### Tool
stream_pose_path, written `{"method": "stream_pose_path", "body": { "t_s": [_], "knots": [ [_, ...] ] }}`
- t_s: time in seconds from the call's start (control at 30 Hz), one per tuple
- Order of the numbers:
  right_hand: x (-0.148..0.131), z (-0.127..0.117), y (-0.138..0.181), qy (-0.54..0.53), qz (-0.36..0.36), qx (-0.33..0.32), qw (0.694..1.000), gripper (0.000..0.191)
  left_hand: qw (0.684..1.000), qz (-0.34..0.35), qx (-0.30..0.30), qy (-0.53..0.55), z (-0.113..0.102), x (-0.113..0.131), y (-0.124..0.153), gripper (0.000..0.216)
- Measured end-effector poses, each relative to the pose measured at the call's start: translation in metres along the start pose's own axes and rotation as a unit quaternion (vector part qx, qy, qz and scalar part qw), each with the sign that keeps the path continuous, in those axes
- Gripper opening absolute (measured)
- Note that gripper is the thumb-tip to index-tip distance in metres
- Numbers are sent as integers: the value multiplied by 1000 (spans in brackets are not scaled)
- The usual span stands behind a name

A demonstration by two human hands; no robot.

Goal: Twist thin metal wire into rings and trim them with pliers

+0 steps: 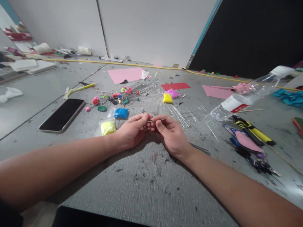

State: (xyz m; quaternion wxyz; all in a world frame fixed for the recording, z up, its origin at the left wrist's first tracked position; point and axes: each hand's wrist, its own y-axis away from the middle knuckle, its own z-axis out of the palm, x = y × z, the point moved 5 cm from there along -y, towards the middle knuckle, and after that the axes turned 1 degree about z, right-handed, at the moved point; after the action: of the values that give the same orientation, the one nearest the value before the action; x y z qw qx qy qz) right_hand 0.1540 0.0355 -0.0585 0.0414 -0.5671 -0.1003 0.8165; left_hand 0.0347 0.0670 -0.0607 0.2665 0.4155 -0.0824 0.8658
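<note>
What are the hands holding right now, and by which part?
A thin wire, pinched by the right hand behind one jutting end; whether the left hand grips it too cannot be told clearly.

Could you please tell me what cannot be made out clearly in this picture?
In the head view:
Thin wire: its full shape, partly hidden by the left hand and right hand.
Whether the left hand grips it: contact too small to see.
Bottle label: its print, too small and blurred.
Small coloured pieces: details, blurred and too small.
Teal bundle: its extent, cut off by the right edge.
</note>
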Motion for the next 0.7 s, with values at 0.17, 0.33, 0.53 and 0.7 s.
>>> {"method": "stream_pose_path", "body": {
  "t_s": [0.17,0.33,0.53,0.7],
  "knots": [
    [5,-6,-3,-23,-2,30,999,28,1000,11,-4,-25,2,0,0,22],
    [3,-5,-4,-42,21,5,999,30,997,37,-51,-48,7,4,3,18],
    [-1,-7,-4,-46,24,16,999,29,999,12,-17,-39,1,2,1,18],
    [-2,-2,0,-18,9,-5,1000,28,999,15,-9,-36,2,3,1,25]
  ]
}}
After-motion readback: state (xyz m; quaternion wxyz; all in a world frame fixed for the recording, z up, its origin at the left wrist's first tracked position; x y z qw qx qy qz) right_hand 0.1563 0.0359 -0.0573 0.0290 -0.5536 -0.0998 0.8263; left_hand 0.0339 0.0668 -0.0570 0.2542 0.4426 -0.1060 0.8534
